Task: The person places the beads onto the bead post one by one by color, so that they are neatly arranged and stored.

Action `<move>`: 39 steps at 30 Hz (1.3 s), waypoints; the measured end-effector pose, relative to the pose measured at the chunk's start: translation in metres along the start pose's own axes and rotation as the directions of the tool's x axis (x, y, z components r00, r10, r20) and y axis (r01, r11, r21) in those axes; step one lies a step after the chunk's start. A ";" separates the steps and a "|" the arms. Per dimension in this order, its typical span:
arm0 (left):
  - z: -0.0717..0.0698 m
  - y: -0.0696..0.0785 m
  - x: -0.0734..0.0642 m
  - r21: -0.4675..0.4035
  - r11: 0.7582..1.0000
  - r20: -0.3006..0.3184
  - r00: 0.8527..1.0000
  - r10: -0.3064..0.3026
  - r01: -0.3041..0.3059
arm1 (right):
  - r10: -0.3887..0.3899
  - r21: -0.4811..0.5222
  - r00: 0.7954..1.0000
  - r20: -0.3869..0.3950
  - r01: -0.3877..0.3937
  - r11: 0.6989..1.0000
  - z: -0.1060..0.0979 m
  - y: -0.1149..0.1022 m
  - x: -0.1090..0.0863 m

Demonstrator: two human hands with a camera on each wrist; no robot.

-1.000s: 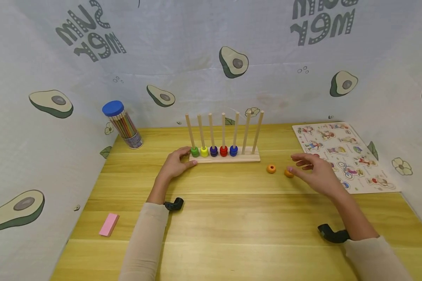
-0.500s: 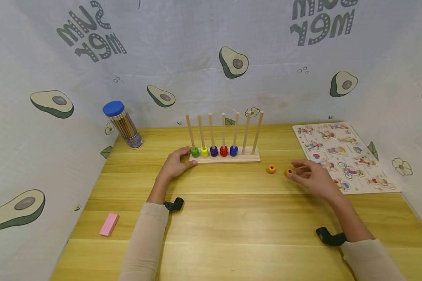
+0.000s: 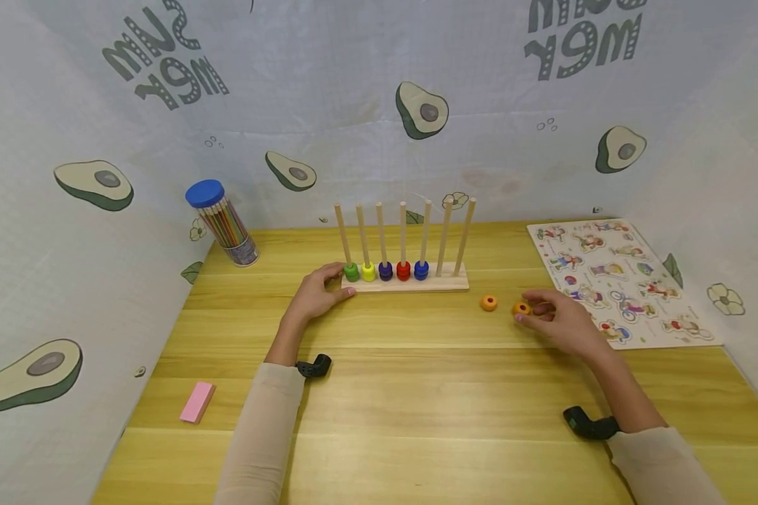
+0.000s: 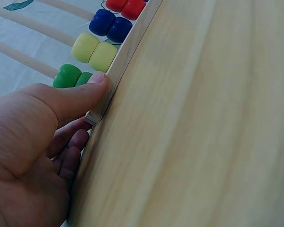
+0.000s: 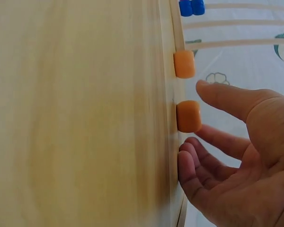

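A wooden peg abacus (image 3: 445,283) stands at the back of the table, with several upright pegs. Pairs of green (image 3: 351,272), yellow (image 3: 368,272), dark purple (image 3: 386,271), red (image 3: 403,271) and blue beads (image 3: 421,271) sit on its pegs; the two rightmost pegs are bare. My left hand (image 3: 314,294) grips the left end of its base, thumb (image 4: 92,92) against the front edge. My right hand (image 3: 562,322) surrounds an orange bead (image 3: 521,309). In the right wrist view, the index finger is right at this bead (image 5: 189,117) while the thumb (image 5: 222,96) stands apart from it.
Another orange bead (image 3: 489,303) lies between the abacus and my right hand. A picture puzzle board (image 3: 606,270) lies at the back right, partly behind that hand. A blue-lidded jar of coloured sticks (image 3: 224,224) stands back left, and a pink block (image 3: 197,402) lies front left.
My right hand has come down a little, and its fingers have moved around the right orange bead. My left hand keeps its hold on the abacus base.
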State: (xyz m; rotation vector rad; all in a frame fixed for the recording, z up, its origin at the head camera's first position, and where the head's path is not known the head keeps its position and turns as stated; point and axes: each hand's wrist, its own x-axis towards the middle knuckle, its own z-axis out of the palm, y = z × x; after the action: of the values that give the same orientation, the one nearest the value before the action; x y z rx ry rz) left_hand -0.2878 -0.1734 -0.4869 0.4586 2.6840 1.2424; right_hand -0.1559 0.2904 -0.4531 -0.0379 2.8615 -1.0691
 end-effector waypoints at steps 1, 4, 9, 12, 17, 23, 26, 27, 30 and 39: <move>0.000 0.000 0.000 0.000 1.000 0.002 1.000 0.001 -0.001 | 0.001 -0.007 1.000 0.001 -0.001 1.000 0.000 0.000 0.000; 0.001 0.000 0.000 -0.007 1.000 0.002 1.000 -0.003 0.003 | -0.001 -0.021 1.000 0.004 0.001 1.000 0.001 0.000 0.000; 0.001 -0.001 0.001 0.003 1.000 -0.004 1.000 -0.003 0.003 | -0.008 -0.035 1.000 -0.010 0.007 0.999 0.002 0.000 0.001; 0.000 -0.001 0.001 0.002 1.000 -0.002 1.000 -0.006 0.006 | -0.010 -0.039 1.000 -0.017 0.009 0.999 0.003 0.001 0.002; -0.001 0.000 0.000 -0.014 1.000 0.004 1.000 -0.013 0.013 | -0.012 -0.046 1.000 -0.026 0.011 0.999 0.002 -0.001 0.003; -0.002 0.002 -0.001 -0.011 1.000 0.005 1.000 -0.006 0.006 | -0.036 -0.065 0.997 -0.062 0.032 0.997 -0.005 -0.008 0.004; -0.002 0.001 0.000 -0.005 1.000 0.003 1.000 -0.007 0.007 | -0.070 -0.055 0.994 -0.090 0.065 0.996 -0.012 -0.017 0.006; -0.002 0.001 0.000 -0.005 1.000 0.003 1.000 -0.009 0.009 | -0.083 -0.052 0.991 -0.101 0.078 0.996 -0.014 -0.021 0.007; -0.001 0.000 0.001 -0.001 1.000 0.004 1.000 -0.011 0.011 | -0.107 -0.037 0.986 -0.128 0.103 0.994 -0.023 -0.033 0.009; -0.001 -0.001 0.002 0.014 1.000 -0.006 1.000 0.003 -0.003 | -0.146 -0.009 0.971 -0.190 0.147 0.989 -0.046 -0.078 0.023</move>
State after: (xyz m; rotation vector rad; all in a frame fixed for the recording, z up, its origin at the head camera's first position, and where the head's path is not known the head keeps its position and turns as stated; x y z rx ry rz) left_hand -0.2900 -0.1743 -0.4869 0.4617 2.6993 1.2289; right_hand -0.1836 0.2602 -0.3695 -0.1579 3.0680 -1.1664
